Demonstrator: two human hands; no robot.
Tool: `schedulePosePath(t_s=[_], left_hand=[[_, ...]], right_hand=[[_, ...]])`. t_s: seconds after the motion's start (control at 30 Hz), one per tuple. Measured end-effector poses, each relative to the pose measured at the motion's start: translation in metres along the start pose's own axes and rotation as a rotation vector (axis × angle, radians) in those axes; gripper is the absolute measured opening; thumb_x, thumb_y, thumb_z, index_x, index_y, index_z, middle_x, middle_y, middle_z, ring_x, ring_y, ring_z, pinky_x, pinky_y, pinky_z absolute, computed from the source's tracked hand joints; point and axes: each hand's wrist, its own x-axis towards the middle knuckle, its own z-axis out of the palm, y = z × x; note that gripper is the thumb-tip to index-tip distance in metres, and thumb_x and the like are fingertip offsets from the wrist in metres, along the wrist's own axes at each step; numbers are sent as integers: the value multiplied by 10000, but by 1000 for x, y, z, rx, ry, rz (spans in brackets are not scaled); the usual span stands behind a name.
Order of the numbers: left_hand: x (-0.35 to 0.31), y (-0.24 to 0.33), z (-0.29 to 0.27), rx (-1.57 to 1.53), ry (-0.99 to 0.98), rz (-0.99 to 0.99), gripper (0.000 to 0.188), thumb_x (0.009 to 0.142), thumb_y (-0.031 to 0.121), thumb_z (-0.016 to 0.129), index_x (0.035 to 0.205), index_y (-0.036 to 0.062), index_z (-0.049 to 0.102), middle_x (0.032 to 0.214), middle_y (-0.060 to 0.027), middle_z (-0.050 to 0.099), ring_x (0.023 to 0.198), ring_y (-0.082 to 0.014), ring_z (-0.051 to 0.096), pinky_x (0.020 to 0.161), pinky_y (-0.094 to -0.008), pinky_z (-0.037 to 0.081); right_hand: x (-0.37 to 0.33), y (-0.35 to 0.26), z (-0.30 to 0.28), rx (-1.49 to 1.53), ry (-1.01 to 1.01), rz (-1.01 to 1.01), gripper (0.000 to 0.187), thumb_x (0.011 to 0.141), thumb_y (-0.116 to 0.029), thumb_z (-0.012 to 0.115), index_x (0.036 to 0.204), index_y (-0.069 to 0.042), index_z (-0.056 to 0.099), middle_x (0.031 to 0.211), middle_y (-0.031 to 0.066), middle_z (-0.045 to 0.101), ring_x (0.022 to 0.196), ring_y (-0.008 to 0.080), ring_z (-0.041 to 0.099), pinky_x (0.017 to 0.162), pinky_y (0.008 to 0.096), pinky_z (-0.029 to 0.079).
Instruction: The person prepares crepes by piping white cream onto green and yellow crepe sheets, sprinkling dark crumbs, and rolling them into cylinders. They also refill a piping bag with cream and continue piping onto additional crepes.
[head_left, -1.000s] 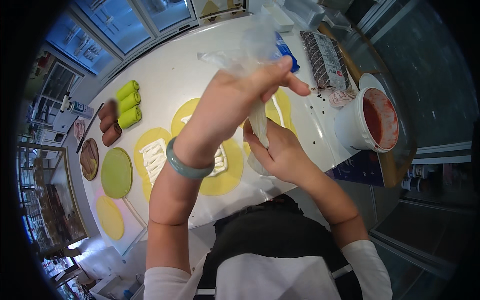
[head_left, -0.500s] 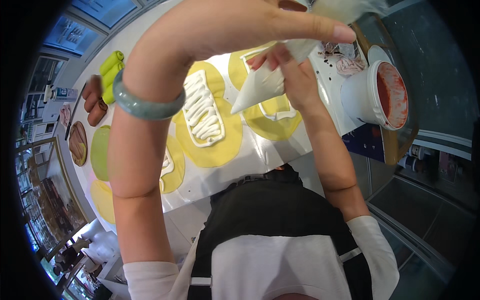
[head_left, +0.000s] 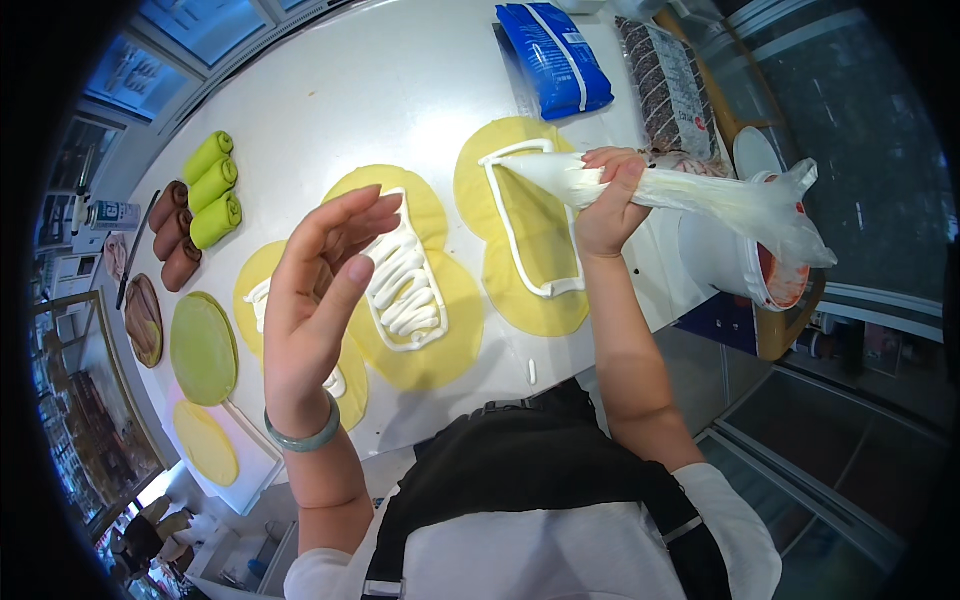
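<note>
My right hand (head_left: 612,212) is closed around a clear piping bag (head_left: 700,192) filled with white cream. The bag's narrow tip touches or hovers over the upper left of a cream outline (head_left: 517,258), piped on the right-hand pair of overlapping yellow crepes (head_left: 500,300). In the middle, another overlapping pair of yellow crepes (head_left: 460,330) carries a cream rectangle (head_left: 405,290) filled with zigzag lines. My left hand (head_left: 318,290), empty with fingers curved and apart, hovers over the left yellow crepes (head_left: 262,275) and hides much of their cream.
Green rolls (head_left: 214,190) and brown rolls (head_left: 172,237) lie at the left, above a stack of green crepes (head_left: 203,348) and a yellow crepe (head_left: 206,443). A blue packet (head_left: 555,60) and a dark patterned packet (head_left: 668,90) lie far right. A red-smeared white bucket (head_left: 715,255) stands nearer.
My left hand has come down and left from above the piping bag. The bag now lies sideways in my right hand, its tip brought to the right crepes. A small cream streak shows near the table's front edge.
</note>
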Motion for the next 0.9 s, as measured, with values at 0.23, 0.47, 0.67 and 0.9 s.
schedulePosePath(t_s=[0.23,0.47,0.67,0.9], left_hand=[[-18,-17,-5,5,-6,-143,380,1024,34,571,1392,-59,558,1393,-177,642,1340,-272,588,1166,-406,423],[-22,-16,3,25,-62,-183,348,1042,49,579,1377,-47,585,1376,-157,654,1321,-253,597,1155,-388,430],[-28,-26,15,1,-99,-236,340,1043,56,591,1369,-38,595,1361,-139,662,1312,-239,603,1143,-377,440],[-35,-30,24,4,-123,-273,339,1043,50,579,1370,-36,599,1369,-129,661,1308,-228,605,1128,-367,446]], right_hand=[[-12,-7,-3,-32,4,-12,439,1119,-271,446,730,-68,423,688,65,496,672,189,525,695,344,445],[-24,-19,-22,-54,97,75,456,1131,-310,448,731,-98,385,650,30,431,597,144,444,591,316,388],[-30,-30,-41,-128,140,145,485,1129,-314,449,705,-85,390,640,9,409,581,129,408,579,303,355],[-40,-40,-61,-165,143,179,474,1115,-277,477,697,-58,429,653,6,429,599,118,402,589,312,349]])
